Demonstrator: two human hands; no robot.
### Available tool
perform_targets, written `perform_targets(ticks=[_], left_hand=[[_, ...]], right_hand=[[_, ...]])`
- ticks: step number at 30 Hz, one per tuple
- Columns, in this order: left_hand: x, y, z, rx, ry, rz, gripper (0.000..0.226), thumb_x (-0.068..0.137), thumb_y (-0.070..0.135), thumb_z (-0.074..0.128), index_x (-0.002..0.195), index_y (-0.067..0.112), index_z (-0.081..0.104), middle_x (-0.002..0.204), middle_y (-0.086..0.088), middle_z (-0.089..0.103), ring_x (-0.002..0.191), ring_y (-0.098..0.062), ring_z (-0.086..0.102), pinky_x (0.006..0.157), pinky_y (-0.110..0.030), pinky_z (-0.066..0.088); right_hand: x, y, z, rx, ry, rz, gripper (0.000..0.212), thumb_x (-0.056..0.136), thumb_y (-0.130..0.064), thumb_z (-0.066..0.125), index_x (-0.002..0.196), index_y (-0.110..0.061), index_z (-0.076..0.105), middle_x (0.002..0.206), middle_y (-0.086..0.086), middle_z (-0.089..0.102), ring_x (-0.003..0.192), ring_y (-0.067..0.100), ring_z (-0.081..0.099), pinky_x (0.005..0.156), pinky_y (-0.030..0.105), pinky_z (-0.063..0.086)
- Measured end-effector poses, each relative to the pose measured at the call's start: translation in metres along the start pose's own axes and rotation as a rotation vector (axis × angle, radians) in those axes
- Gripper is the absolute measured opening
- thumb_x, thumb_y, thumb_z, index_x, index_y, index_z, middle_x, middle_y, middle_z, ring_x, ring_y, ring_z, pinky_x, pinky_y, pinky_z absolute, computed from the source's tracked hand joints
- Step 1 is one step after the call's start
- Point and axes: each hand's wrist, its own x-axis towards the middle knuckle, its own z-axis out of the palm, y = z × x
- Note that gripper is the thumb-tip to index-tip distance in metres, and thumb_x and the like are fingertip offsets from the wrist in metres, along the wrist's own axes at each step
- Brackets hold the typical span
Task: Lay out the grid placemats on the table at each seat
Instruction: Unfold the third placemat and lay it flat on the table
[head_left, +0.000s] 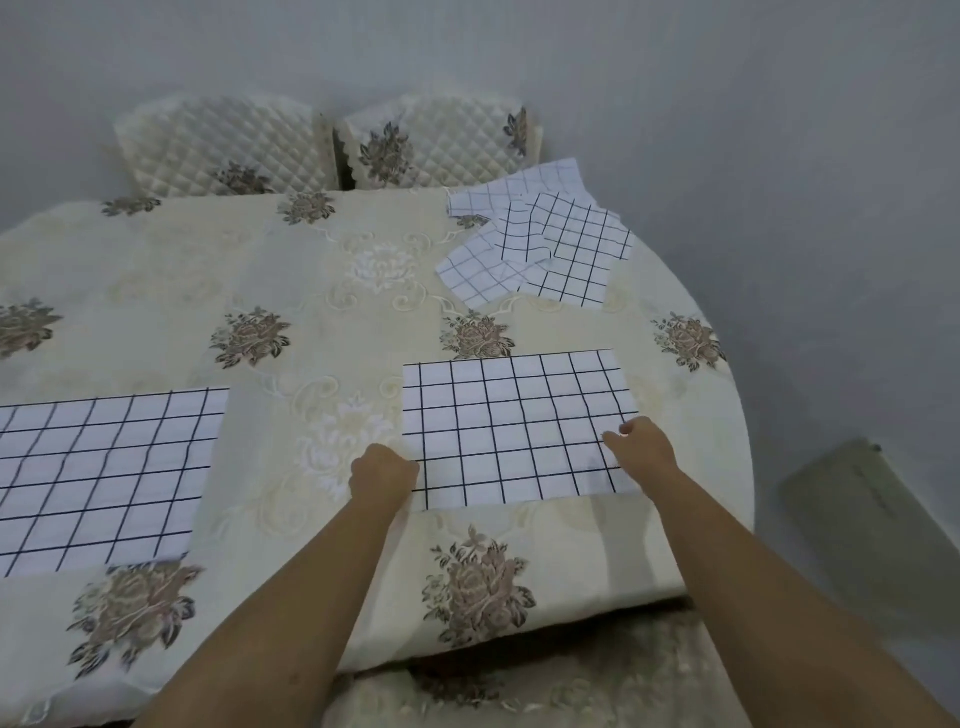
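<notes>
Head view: L hand (382, 475) & R hand (644, 449) curled, pinching opposite side edges of near placemat (514, 426), flat on table (156, 291) by its front edge. 2nd placemat (104, 478) lies to the left; loose pile (540, 244) far right.

Quilted chair backs (223, 148), floral tablecloth (156, 291), gry wall (727, 104)

left hand (383, 475), right hand (644, 449) pinching placemat (511, 431) edges, floral table (156, 291)
</notes>
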Motion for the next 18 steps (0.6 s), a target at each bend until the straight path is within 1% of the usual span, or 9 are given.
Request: perform_targets(ticks=[2,6,8,9,10,12,14,16,18], left_hand=[[0.005,0.005,0.004,0.048,-0.009,-0.027,0.036,0.082,0.016,0.064,0.057,0.008,0.039,0.060,-0.005,0.043,0.056,-0.020,0.046,0.055,-0.027,0.043],[0.010,0.014,0.013,0.109,-0.044,-0.079,0.034,0.080,0.011,0.065,0.057,0.010,0.039,0.059,-0.004,0.042,0.052,-0.015,0.042,0.050,-0.024,0.036],[0.010,0.018,0.018,0.118,-0.058,-0.118,0.032,0.079,0.009,0.064,0.058,0.010,0.040,0.061,-0.004,0.042,0.055,-0.016,0.044,0.056,-0.025,0.037],[0.011,0.018,0.020,0.113,-0.059,-0.139,0.031,0.078,0.009,0.064,0.058,0.009,0.040,0.062,-0.005,0.042,0.060,-0.018,0.047,0.058,-0.025,0.037],[0.011,0.018,0.021,0.100,-0.055,-0.158,0.030,0.077,0.010,0.065,0.059,0.009,0.041,0.063,-0.005,0.043,0.066,-0.021,0.050,0.060,-0.026,0.037],[0.011,0.016,0.021,0.044,-0.039,-0.193,0.026,0.076,0.010,0.065,0.060,0.009,0.044,0.067,-0.007,0.048,0.075,-0.025,0.055,0.064,-0.028,0.038],[0.013,0.014,0.021,0.012,-0.027,-0.218,0.023,0.076,0.010,0.066,0.063,0.008,0.047,0.080,-0.011,0.058,0.086,-0.030,0.060,0.071,-0.032,0.044],[0.013,0.012,0.022,0.017,-0.021,-0.234,0.017,0.076,0.013,0.066,0.073,0.005,0.051,0.098,-0.015,0.063,0.096,-0.032,0.060,0.083,-0.036,0.048],[0.013,0.012,0.025,0.039,0.003,-0.231,0.018,0.076,0.014,0.065,0.088,0.002,0.058,0.108,-0.018,0.062,0.102,-0.033,0.058,0.091,-0.040,0.048]], right_hand=[[0.017,0.008,-0.004,-0.043,-0.003,0.093,0.040,0.086,-0.025,0.060,0.114,-0.001,0.046,0.115,0.020,0.049,0.103,0.033,0.052,0.085,0.036,0.043],[0.036,0.018,-0.008,-0.126,0.035,0.224,0.064,0.079,-0.029,0.071,0.124,0.006,0.041,0.127,0.024,0.046,0.118,0.037,0.047,0.092,0.040,0.043],[0.043,0.022,-0.008,-0.149,-0.003,0.220,0.054,0.078,-0.026,0.073,0.112,0.008,0.049,0.111,0.017,0.055,0.111,0.033,0.051,0.087,0.037,0.044],[0.045,0.024,-0.008,-0.153,-0.032,0.214,0.041,0.079,-0.024,0.072,0.098,0.007,0.053,0.096,0.013,0.056,0.101,0.031,0.054,0.082,0.035,0.044],[0.044,0.025,-0.008,-0.151,-0.053,0.212,0.032,0.080,-0.022,0.071,0.081,0.004,0.052,0.082,0.009,0.054,0.090,0.028,0.054,0.076,0.033,0.041],[0.044,0.028,-0.008,-0.168,-0.079,0.208,0.036,0.081,-0.021,0.069,0.064,-0.003,0.043,0.067,0.006,0.048,0.081,0.027,0.052,0.071,0.031,0.039],[0.041,0.028,-0.009,-0.194,-0.102,0.215,0.034,0.081,-0.026,0.069,0.074,-0.003,0.045,0.078,0.010,0.054,0.092,0.032,0.057,0.073,0.032,0.041],[0.042,0.028,-0.008,-0.233,-0.084,0.248,0.033,0.079,-0.031,0.069,0.088,-0.005,0.052,0.103,0.017,0.057,0.105,0.034,0.054,0.074,0.032,0.041],[0.042,0.027,-0.006,-0.255,-0.049,0.272,0.039,0.079,-0.028,0.069,0.104,-0.003,0.055,0.122,0.022,0.047,0.113,0.035,0.047,0.075,0.033,0.039]])
